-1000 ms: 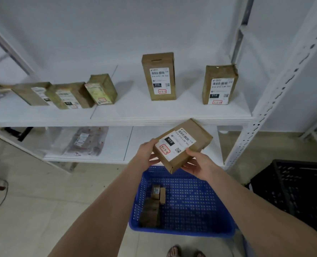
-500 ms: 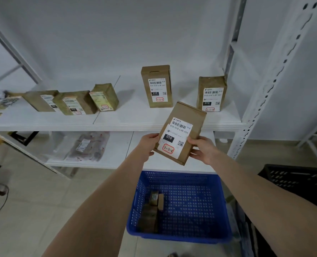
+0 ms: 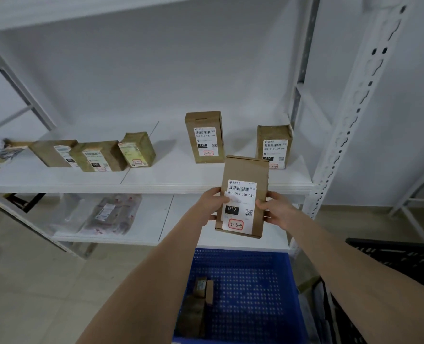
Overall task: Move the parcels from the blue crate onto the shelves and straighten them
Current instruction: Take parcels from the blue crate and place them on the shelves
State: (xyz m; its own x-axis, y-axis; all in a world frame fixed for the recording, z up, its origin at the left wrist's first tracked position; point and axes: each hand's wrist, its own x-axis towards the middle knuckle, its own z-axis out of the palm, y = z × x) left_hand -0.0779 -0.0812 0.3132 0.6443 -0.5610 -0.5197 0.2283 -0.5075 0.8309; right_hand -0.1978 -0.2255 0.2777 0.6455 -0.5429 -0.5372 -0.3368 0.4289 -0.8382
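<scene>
- White wall behind a white steel rack; shelf [image 3: 171,177] with a lower shelf [image 3: 156,219] under it, pale floor below.
- Done: five boxes already stand on the shelf.
- Left trio [image 3: 98,156]: bunched and touching, turned at differing angles. Not yet straight.
- Tall box [image 3: 204,136] and right box [image 3: 274,145]: upright, labels outward, well apart.
- In hand: parcel [image 3: 243,194], upright with its label towards the camera, in the air before the shelf's front edge, in line with the gap between tall box and right box. It is not on the shelf.
- Left hand [image 3: 212,203] grasps the parcel's left edge, thumb on the label; right hand [image 3: 276,212] grasps the right edge.
- Crate [image 3: 240,252] on the floor beneath: small boxes [image 3: 198,304] remain against its left wall; count unclear.
- Lower shelf holds a clear bag [image 3: 111,214]; black crate [image 3: 404,259] at right, contents unseen.
- Judgement: past halfway. Left to do: set this parcel down, empty the crate, square the left trio.
</scene>
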